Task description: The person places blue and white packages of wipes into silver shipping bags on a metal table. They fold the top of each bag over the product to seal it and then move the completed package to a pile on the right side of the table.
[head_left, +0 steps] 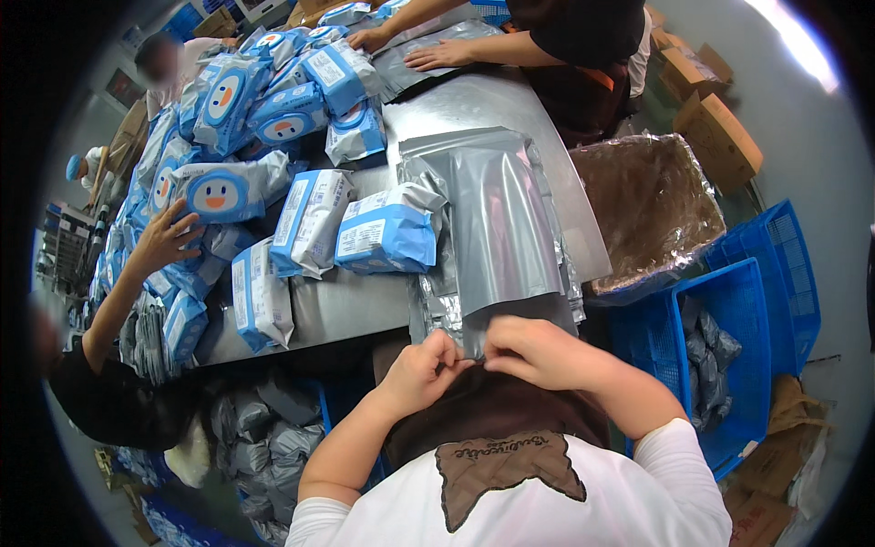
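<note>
At the table's near edge, my left hand (421,369) and my right hand (536,354) are close together. Both have their fingers closed in a pinch on the near end of a grey plastic mailing bag (506,237). That bag lies on top of a stack of similar bags, its near end lifted and curled. Just left of the stack lies a white-and-blue pack of wipes (387,232). Two more packs stand beyond it, a wipes pack (312,223) and a nearer wipes pack (262,296). My fingers partly hide the bag's edge.
A large heap of wipes packs (223,105) covers the table's left side. A co-worker's hand (167,239) touches one pack; another person's hands (437,56) rest on grey bags at the far side. Right are a lined box (652,205) and a blue crate (729,319) holding filled grey bags.
</note>
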Demonstrator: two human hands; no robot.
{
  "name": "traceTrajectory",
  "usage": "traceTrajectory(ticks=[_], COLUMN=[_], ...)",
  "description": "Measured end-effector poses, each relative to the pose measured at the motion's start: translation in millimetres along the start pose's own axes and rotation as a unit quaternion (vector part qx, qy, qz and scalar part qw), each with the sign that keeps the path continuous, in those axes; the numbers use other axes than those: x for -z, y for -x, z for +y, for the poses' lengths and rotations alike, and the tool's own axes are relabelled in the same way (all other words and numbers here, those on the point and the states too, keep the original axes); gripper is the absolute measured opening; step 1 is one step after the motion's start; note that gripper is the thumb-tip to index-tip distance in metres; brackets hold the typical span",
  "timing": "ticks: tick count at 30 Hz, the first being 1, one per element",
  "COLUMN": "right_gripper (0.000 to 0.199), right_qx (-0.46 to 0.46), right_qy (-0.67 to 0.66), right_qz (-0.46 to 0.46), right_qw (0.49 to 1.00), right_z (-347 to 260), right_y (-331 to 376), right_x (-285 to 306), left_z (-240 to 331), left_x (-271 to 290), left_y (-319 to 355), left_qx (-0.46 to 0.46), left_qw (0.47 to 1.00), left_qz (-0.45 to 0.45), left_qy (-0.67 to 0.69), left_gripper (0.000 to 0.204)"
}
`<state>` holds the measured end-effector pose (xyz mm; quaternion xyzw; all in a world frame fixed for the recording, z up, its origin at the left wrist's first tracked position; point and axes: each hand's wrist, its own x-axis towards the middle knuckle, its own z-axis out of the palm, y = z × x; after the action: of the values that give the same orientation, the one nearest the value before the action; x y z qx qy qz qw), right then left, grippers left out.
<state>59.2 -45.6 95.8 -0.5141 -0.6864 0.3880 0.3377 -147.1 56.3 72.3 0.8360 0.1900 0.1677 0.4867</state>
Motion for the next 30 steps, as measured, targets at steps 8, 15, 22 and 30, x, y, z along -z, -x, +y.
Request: traceTrajectory(ticks=[8,15,22,30], right_gripper=[0.017,0.037,0.012,0.028], right_qx=[-0.001,-0.154,0.289,-0.092], right_qy=[-0.4,0.225,0.489,-0.042], right_qz=[0.47,0.308,0.085,0.355], right_qw=[0.787,0.912,0.818,0.929], right_z=[163,105,42,59], right_y=[91,49,29,26], right_x=[201,132,69,37], left_z=[-15,-1,-17,-23], left_x=[-2,30,32,0], left_y=[13,-27,-68,-41], left_qx=[0.065,-0.091,-0.443,-0.105], left_qw=[0.988,0.959,0.823,0.977], left_qz=[-0.043,0.061,-0.031,0.184], left_qy=[0.133,-0.262,-0.356,0.009], left_gripper=[0.033,0.053,0.039,0.028])
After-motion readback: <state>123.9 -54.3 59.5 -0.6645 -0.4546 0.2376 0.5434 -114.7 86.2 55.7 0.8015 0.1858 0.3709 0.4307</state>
